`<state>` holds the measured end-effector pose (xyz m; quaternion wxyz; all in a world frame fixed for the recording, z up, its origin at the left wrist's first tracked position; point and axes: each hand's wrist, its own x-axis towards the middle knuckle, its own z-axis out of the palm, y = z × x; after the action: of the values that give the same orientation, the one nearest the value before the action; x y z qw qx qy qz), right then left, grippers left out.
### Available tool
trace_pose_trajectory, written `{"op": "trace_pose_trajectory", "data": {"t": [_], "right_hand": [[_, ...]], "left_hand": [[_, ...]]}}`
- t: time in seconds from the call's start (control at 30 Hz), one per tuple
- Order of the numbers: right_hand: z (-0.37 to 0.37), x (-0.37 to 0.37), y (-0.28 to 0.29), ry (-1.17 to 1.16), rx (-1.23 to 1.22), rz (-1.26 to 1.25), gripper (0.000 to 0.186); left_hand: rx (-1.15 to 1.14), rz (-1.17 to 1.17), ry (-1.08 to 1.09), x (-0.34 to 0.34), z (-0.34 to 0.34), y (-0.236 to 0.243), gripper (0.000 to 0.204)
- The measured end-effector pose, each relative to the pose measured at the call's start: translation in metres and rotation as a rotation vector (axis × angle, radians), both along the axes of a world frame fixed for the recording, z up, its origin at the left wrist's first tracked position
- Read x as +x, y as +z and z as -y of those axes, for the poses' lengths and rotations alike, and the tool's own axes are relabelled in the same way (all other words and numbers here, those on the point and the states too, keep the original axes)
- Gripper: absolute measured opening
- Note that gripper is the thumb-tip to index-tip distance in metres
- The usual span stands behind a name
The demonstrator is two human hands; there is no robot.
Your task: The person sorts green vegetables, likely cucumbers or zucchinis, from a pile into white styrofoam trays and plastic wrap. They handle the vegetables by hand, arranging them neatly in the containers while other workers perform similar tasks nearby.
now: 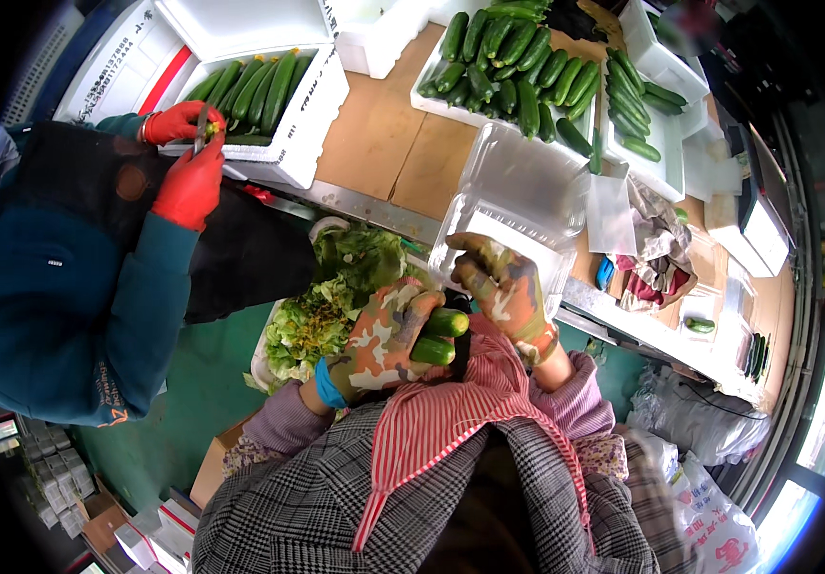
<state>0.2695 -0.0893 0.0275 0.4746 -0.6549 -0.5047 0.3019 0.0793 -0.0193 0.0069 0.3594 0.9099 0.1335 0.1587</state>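
Observation:
My left hand (386,337), in a camouflage glove with a blue band at the wrist, is closed around two short green cucumbers (434,349). Their rounded ends stick out past the fingers, in front of my red-striped apron (451,383). My right hand (503,295), gloved alike, is raised at the near left corner of a clear plastic clamshell box (518,163). Its fingers are bent and apart, with nothing visible in them; whether they touch the box's rim I cannot tell. The box lies with its lid up at the table edge.
Behind it, a white foam tray (422,91) holds many cucumbers, and another foam box (671,163) stands right of it. Leafy trimmings (312,335) fill a bin at my left. A co-worker's red-gloved hands (188,187) work at a foam box (307,143) of long cucumbers. Rags (661,258) lie at right.

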Motion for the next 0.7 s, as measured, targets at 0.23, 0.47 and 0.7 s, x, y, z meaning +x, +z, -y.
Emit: {"op": "trace_pose_trajectory", "data": {"t": [0.23, 0.47, 0.7], "right_hand": [[-0.034, 0.008, -0.015, 0.072, 0.014, 0.555, 0.029], [-0.028, 0.036, -0.036, 0.291, -0.124, -0.313, 0.050], [-0.062, 0.054, -0.017, 0.254, -0.390, -0.731, 0.054]], "left_hand": [[0.243, -0.152, -0.181, 0.027, -0.008, 0.015, 0.057], [-1.401, 0.620, 0.245, 0.042, -0.045, 0.019, 0.055], [-1.447, 0.665, 0.450, 0.056, -0.078, -0.045, 0.053]]}}
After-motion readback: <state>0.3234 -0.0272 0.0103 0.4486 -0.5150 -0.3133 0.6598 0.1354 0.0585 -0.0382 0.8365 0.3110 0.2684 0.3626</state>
